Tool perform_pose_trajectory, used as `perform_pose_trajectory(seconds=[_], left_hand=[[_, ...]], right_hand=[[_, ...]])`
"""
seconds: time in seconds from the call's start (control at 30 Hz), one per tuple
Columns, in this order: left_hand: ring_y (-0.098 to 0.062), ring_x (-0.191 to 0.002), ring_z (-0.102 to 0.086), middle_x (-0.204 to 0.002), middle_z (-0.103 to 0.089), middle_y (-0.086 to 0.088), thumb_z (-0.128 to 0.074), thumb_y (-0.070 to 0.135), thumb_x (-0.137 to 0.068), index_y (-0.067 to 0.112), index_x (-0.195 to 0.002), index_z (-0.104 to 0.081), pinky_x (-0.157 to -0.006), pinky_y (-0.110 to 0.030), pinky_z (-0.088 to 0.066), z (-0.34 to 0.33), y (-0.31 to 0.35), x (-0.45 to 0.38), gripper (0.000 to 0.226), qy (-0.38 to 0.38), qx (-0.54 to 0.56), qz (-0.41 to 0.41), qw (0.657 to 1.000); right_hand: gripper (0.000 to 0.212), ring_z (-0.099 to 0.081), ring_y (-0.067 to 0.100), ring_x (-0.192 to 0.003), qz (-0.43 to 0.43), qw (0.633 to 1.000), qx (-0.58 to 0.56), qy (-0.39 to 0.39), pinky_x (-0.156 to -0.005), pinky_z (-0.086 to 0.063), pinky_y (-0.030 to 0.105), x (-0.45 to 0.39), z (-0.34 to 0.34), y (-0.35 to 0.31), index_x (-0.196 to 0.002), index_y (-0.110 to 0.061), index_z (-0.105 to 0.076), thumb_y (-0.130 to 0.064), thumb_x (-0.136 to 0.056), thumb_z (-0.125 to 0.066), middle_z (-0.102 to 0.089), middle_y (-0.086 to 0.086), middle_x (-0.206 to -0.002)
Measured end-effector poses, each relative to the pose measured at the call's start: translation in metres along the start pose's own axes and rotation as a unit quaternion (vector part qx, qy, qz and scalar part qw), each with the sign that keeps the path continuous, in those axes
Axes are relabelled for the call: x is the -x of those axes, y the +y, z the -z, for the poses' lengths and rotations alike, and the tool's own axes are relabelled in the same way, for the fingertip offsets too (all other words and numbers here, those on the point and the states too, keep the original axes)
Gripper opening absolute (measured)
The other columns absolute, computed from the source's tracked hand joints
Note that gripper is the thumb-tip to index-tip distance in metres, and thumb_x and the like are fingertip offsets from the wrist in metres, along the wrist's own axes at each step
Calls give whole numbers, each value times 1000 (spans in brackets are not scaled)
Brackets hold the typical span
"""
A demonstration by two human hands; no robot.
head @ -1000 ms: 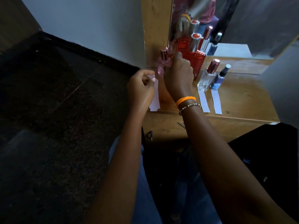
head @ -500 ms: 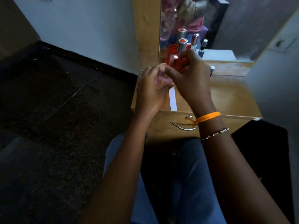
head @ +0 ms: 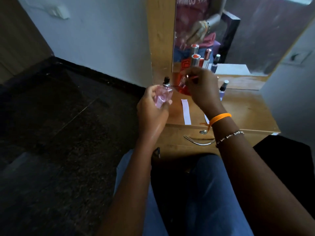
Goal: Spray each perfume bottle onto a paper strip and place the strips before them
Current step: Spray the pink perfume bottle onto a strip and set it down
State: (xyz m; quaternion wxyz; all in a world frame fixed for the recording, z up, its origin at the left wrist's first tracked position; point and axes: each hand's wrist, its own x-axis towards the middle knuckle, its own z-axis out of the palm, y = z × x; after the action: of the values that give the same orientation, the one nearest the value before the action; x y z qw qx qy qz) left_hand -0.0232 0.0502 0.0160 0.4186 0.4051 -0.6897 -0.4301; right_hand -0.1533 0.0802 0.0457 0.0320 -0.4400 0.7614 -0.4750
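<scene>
while the person's knees in blue jeans [head: 213, 193] sit closest to the camera, the work goes on just past them, at the front edge of the wooden surface [head: 247, 113]. the left hand [head: 151, 109] is wrapped round a pink perfume bottle [head: 162, 96], held upright off the left edge of the surface with its black spray nozzle [head: 166, 81] bare. the right hand [head: 202, 87] is curled round a small rosy cap [head: 187, 76], apparently the pink bottle's, though blur makes that uncertain. a white paper strip [head: 186, 111] lies on the surface between the hands, and the corner of another [head: 206, 118] peeks out by the right wrist. farther back, against the mirror [head: 238, 40], stand a red bottle [head: 183, 86] and a small purple bottle [head: 223, 89]. by my reading the step in hand is uncapping, ahead of spraying the pink bottle. next, the right hand likely needs to put the cap down, lift a strip, and hold it before the nozzle for the left to press.
</scene>
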Motion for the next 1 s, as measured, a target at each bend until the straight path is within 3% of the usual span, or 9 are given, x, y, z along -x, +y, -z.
perform_pose_trajectory(seconds=[0.13, 0.23, 0.37, 0.53, 0.63, 0.73, 0.77, 0.87, 1.0], left_hand=[[2, -93, -54, -112, -60, 9, -68, 11, -80, 20, -116, -54, -71, -10, -50, 3, -1, -8, 40, 10, 17, 18, 1000], [6, -90, -53, -106, -57, 14, -69, 10, -78, 20, -114, -55, -69, -8, -48, 3, -4, -14, 40, 11, 16, 25, 999], [11, -78, -53, -91, -53, 18, -68, 6, -79, 18, -112, -54, -63, -7, -50, -6, 0, -16, 38, 15, 52, 45, 998], [10, -80, -61, -91, -63, 12, -71, 14, -78, 19, -105, -56, -70, -17, -55, -25, 4, -18, 32, 19, 106, 56, 993], [4, -80, -64, -96, -65, 8, -72, 14, -76, 26, -103, -55, -63, -16, -54, -35, -1, -16, 34, 14, 145, 97, 984], [11, -79, -62, -96, -64, 8, -73, 10, -74, 26, -101, -55, -57, -10, -50, -38, -3, -15, 36, 2, 151, 108, 983], [12, -78, -61, -95, -63, 8, -73, 9, -74, 24, -102, -55, -56, -9, -50, -38, -4, -15, 37, -1, 147, 110, 983], [17, -71, -59, -88, -62, 10, -75, 7, -71, 20, -101, -55, -50, -5, -45, -39, -4, -12, 38, -14, 120, 98, 988], [22, -73, -56, -87, -63, 13, -78, 10, -69, 19, -101, -57, -56, 0, -42, -41, -5, -7, 39, -54, 78, 74, 993]], right_hand=[[26, -60, 31, -99, 40, 991, 122, -46, -70, -38, 26, -3, -31, 16, -101, -8, -70, 3, -82, -56, -66, 14, -107], [28, -60, 37, -103, 41, 983, 171, -53, -77, -47, 36, -4, -47, 23, -110, -9, -65, -1, -86, -51, -66, 18, -108], [27, -59, 36, -104, 44, 972, 228, -32, -73, -44, 36, -4, -51, 29, -115, -8, -56, -5, -89, -53, -64, 18, -110], [24, -62, 28, -91, 80, 987, 79, 113, -71, -42, 32, 13, -37, 10, -103, -5, -63, -1, -81, -54, -69, 13, -98], [29, -63, 16, -83, 32, 997, -22, 66, -71, -48, 26, 30, -27, 8, -101, -6, -66, 0, -77, -50, -70, 6, -91], [35, -54, -1, -75, 6, 999, -48, 16, -64, -42, 5, 47, -20, 13, -103, -9, -66, -11, -75, -46, -62, -7, -81], [32, -56, 1, -75, -2, 999, -54, 7, -67, -46, 8, 51, -20, 17, -105, -9, -65, -10, -77, -49, -61, -8, -80], [35, -67, 16, -89, -39, 994, -96, -22, -83, -55, 39, 59, -21, 25, -113, -8, -59, 3, -80, -55, -67, 0, -91], [33, -66, 18, -84, -26, 996, -82, -12, -77, -55, 36, 65, -19, 31, -110, -11, -58, 0, -79, -58, -63, -4, -89]])
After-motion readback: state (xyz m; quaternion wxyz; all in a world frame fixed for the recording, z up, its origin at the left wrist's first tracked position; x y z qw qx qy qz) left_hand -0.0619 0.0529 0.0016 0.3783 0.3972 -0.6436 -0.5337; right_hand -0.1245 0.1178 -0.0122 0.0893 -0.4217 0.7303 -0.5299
